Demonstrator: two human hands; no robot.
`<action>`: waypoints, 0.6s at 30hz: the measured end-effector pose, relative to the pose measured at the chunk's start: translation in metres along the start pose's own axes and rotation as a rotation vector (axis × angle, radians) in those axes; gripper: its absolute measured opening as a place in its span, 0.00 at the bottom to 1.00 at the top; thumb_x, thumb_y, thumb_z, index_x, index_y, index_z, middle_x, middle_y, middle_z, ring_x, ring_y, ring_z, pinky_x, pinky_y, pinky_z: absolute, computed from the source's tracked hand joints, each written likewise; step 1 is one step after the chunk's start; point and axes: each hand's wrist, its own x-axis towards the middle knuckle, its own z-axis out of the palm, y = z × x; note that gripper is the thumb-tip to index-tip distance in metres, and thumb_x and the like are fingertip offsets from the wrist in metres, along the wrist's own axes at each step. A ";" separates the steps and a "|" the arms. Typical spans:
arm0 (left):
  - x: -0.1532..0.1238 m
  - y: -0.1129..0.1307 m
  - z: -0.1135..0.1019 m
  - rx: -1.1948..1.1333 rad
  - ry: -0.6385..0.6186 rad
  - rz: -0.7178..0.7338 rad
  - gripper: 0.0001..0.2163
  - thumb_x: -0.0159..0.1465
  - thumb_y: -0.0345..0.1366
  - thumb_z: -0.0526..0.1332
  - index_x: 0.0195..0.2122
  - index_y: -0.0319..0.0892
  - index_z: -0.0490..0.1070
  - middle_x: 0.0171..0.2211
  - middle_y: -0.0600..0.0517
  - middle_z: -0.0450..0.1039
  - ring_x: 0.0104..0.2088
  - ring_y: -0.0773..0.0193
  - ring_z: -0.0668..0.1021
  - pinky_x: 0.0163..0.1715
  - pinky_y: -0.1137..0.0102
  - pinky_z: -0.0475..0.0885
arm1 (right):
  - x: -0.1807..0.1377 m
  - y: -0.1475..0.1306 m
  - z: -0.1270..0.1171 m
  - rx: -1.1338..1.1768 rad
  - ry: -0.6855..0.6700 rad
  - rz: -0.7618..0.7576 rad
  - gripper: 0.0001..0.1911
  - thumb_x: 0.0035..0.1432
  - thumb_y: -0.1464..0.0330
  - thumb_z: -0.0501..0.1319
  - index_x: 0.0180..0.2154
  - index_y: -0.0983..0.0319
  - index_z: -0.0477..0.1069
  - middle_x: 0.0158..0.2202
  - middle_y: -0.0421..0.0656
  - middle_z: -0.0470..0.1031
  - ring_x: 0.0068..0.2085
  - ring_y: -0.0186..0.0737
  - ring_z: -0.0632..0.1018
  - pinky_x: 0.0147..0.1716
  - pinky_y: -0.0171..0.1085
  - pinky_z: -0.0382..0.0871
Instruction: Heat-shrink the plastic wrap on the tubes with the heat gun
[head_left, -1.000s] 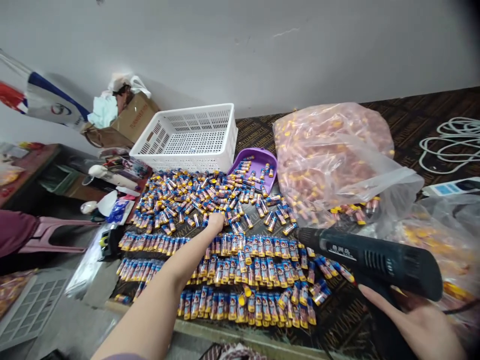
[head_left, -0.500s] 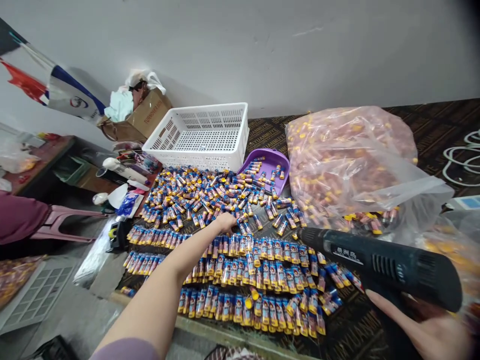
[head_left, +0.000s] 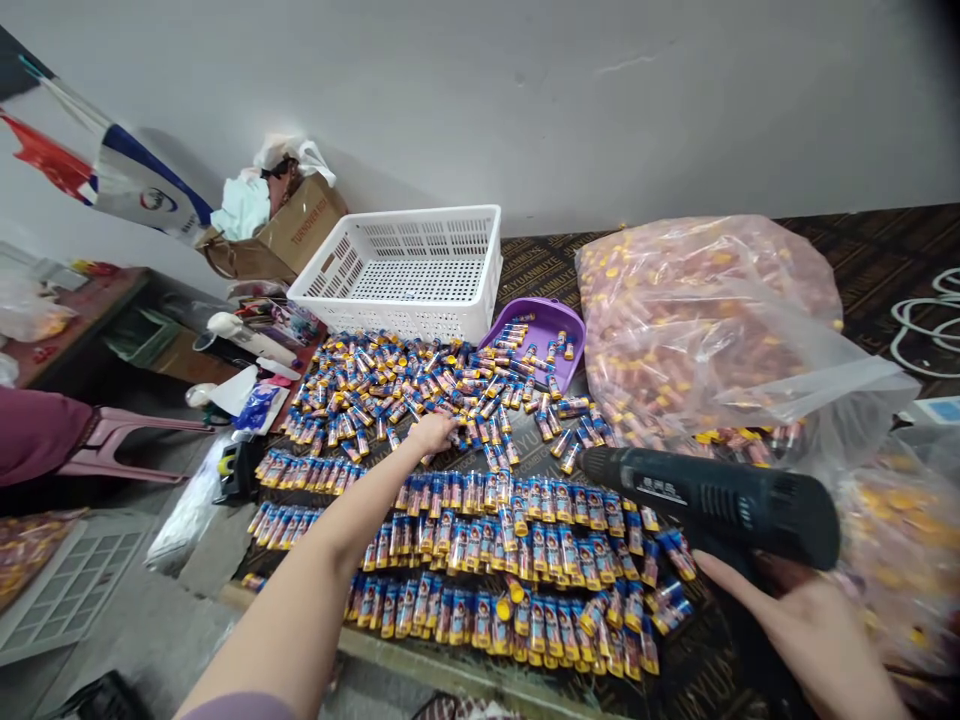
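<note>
Dark lettered surface (head_left: pixel 534 265); small tubes (head_left: pixel 477 543) in rows, white crate (head_left: pixel 397 318), purple scoop (head_left: pixel 552 320), bag (head_left: pixel 697 320)

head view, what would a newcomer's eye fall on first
Probably the black heat gun in the right hand, lower right. Then the blue-and-yellow tubes filling the middle, loose behind and in rows in front, the left hand at the loose ones. A white crate stands behind them.

Your left fingers (head_left: pixel 442 427) reach to the near edge of a loose pile of small tubes (head_left: pixel 361 380), above neat rows (head_left: pixel 551 548); your right fingers (head_left: pixel 739 588) wrap a black heat gun (head_left: pixel 716 502).
</note>
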 end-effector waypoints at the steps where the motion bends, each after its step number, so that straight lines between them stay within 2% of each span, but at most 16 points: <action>1: -0.003 -0.002 0.000 -0.082 0.038 -0.016 0.15 0.51 0.31 0.61 0.42 0.41 0.71 0.42 0.45 0.70 0.39 0.58 0.74 0.37 0.69 0.68 | 0.003 -0.008 0.007 0.030 -0.047 0.002 0.27 0.42 0.54 0.65 0.41 0.65 0.75 0.42 0.48 0.77 0.44 0.57 0.76 0.47 0.50 0.68; 3: -0.007 -0.005 0.001 -0.231 0.063 -0.060 0.12 0.52 0.33 0.62 0.39 0.40 0.71 0.41 0.46 0.71 0.39 0.59 0.74 0.37 0.70 0.67 | 0.009 -0.020 0.023 0.086 -0.138 -0.012 0.27 0.43 0.55 0.65 0.43 0.64 0.74 0.43 0.48 0.76 0.47 0.54 0.75 0.50 0.48 0.66; 6: -0.009 -0.009 0.002 -0.344 0.073 -0.130 0.10 0.57 0.38 0.59 0.36 0.38 0.71 0.33 0.49 0.73 0.33 0.62 0.74 0.33 0.72 0.66 | 0.014 -0.035 0.043 0.130 -0.185 -0.055 0.26 0.44 0.56 0.65 0.44 0.64 0.73 0.44 0.49 0.76 0.47 0.53 0.75 0.50 0.47 0.66; 9: -0.007 -0.013 0.000 -0.457 0.153 -0.218 0.15 0.62 0.43 0.52 0.34 0.38 0.72 0.30 0.48 0.74 0.32 0.62 0.74 0.33 0.71 0.66 | 0.019 -0.052 0.061 0.173 -0.210 -0.106 0.26 0.45 0.57 0.64 0.44 0.66 0.72 0.43 0.51 0.76 0.45 0.54 0.75 0.47 0.48 0.67; 13: -0.005 -0.014 -0.004 -0.504 0.360 -0.438 0.18 0.64 0.44 0.49 0.43 0.37 0.70 0.41 0.42 0.73 0.43 0.57 0.73 0.41 0.68 0.66 | 0.026 -0.075 0.082 0.186 -0.253 -0.179 0.23 0.45 0.58 0.64 0.40 0.67 0.73 0.41 0.52 0.77 0.43 0.54 0.76 0.44 0.49 0.68; 16: -0.006 -0.005 -0.003 -0.449 0.380 -0.462 0.15 0.63 0.39 0.50 0.45 0.37 0.70 0.43 0.41 0.72 0.45 0.56 0.73 0.44 0.67 0.66 | 0.027 -0.081 0.080 0.201 -0.240 -0.206 0.22 0.45 0.59 0.64 0.40 0.66 0.73 0.41 0.51 0.77 0.43 0.54 0.76 0.45 0.49 0.68; 18: -0.006 0.007 0.000 -0.362 0.344 -0.355 0.14 0.62 0.35 0.50 0.44 0.38 0.70 0.42 0.42 0.72 0.44 0.56 0.73 0.44 0.66 0.66 | 0.023 -0.076 0.065 0.202 -0.221 -0.199 0.23 0.45 0.60 0.65 0.41 0.66 0.72 0.42 0.51 0.77 0.44 0.53 0.76 0.46 0.49 0.67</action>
